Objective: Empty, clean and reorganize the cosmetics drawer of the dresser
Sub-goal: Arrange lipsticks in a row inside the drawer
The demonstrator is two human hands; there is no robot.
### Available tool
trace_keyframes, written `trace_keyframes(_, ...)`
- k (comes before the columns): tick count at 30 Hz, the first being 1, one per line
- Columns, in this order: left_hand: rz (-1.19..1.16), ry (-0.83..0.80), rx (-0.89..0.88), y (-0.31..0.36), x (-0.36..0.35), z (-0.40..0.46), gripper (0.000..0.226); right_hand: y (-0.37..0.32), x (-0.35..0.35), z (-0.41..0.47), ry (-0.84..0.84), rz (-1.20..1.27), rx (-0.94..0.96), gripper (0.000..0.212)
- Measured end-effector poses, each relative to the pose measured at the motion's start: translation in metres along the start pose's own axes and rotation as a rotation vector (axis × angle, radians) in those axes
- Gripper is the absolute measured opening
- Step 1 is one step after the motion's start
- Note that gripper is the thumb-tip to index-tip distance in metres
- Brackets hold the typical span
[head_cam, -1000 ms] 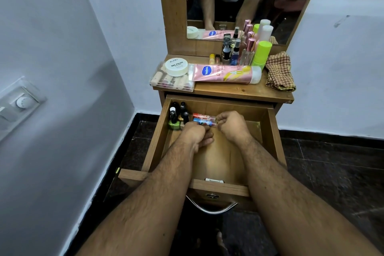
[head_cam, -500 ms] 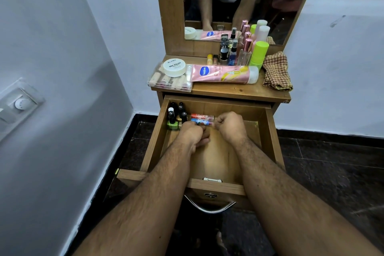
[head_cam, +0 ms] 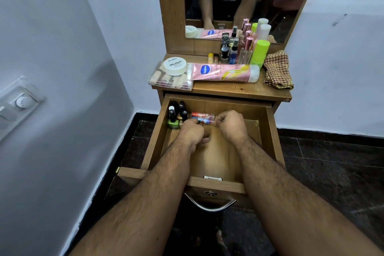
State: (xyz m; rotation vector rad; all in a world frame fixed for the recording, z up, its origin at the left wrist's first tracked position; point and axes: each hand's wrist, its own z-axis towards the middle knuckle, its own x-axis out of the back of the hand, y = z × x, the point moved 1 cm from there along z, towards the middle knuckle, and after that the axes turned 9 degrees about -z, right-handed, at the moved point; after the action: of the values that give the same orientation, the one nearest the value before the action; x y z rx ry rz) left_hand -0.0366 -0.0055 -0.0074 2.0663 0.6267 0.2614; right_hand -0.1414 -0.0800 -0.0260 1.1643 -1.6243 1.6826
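- The dresser's drawer (head_cam: pixel 270 131) stands pulled open below the tabletop (head_cam: pixel 239 89).
- A pink lotion tube (head_cam: pixel 224 72) lies on the tabletop.
- Left hand (head_cam: pixel 192 131) and right hand (head_cam: pixel 230 123), fingers curled, meet two small tubes (head_cam: pixel 202 117) beside nail polish bottles (head_cam: pixel 176 114) in the drawer's back-left corner; whether they pinch them cannot be told.

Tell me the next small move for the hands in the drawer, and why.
Probably set the small tubes flat against the drawer's back wall, beside the nail polish bottles. Both the left hand and right hand are curled at the tubes' ends, and that back row is already forming.
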Motion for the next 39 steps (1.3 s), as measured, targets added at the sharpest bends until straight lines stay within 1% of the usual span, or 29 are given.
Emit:
trace_keyframes(4, -0.019, -0.032, -0.026, 0.001, 0.001, -0.007, 0.035, 0.0, 0.003, -0.001, -0.002, 0.003, 0.007, 0.02)
trace_keyframes(7, 0.047, -0.03, -0.098, 0.002, 0.005, -0.009, 0.027, 0.0, 0.009, -0.003, 0.026, 0.017, 0.006, 0.017)
trace_keyframes(9, 0.122, -0.013, -0.147, 0.003, 0.011, -0.009, 0.034, -0.001, 0.013, -0.005, 0.022, 0.032, -0.009, 0.016)
trace_keyframes(11, 0.178, -0.003, -0.14, 0.002, 0.017, -0.008, 0.04, 0.0, 0.013, -0.008, -0.015, 0.017, -0.015, 0.018)
trace_keyframes(14, 0.18, -0.028, -0.08, 0.0, 0.019, -0.011, 0.043, -0.002, 0.012, -0.013, -0.036, 0.001, -0.026, 0.021)
trace_keyframes(17, 0.167, -0.022, -0.098, 0.001, 0.015, -0.014, 0.043, -0.005, 0.014, -0.016, -0.033, 0.0, -0.026, 0.021)
trace_keyframes(19, 0.181, -0.022, -0.149, 0.001, 0.014, -0.016, 0.038, -0.004, 0.017, -0.018, -0.029, 0.003, -0.014, 0.021)
trace_keyframes(21, 0.231, -0.017, -0.281, 0.004, 0.016, -0.018, 0.029, -0.005, 0.022, -0.02, -0.01, -0.01, 0.02, 0.019)
trace_keyframes(24, 0.321, 0.037, -0.517, 0.022, 0.02, -0.021, 0.021, -0.018, 0.038, -0.025, 0.105, -0.012, 0.134, 0.012)
trace_keyframes(26, 0.328, 0.094, -0.632, 0.043, 0.023, -0.024, 0.015, -0.03, 0.054, -0.03, 0.203, 0.028, 0.231, 0.01)
trace_keyframes(28, 0.333, 0.158, -0.735, 0.07, 0.024, -0.025, 0.016, -0.043, 0.072, -0.033, 0.298, 0.104, 0.307, 0.011)
trace_keyframes(30, 0.408, 0.227, -0.827, 0.098, 0.021, -0.023, 0.019, -0.053, 0.09, -0.028, 0.398, 0.172, 0.341, 0.014)
trace_keyframes(32, 0.49, 0.285, -0.896, 0.127, 0.013, -0.018, 0.018, -0.059, 0.104, -0.022, 0.486, 0.202, 0.331, 0.016)
trace_keyframes(35, 0.645, 0.295, -0.913, 0.166, -0.009, 0.001, 0.014, -0.063, 0.116, -0.009, 0.547, 0.242, 0.297, 0.017)
trace_keyframes(39, 1.038, 0.298, -0.816, 0.194, -0.04, 0.035, 0.009, -0.062, 0.121, 0.016, 0.589, 0.262, 0.234, 0.016)
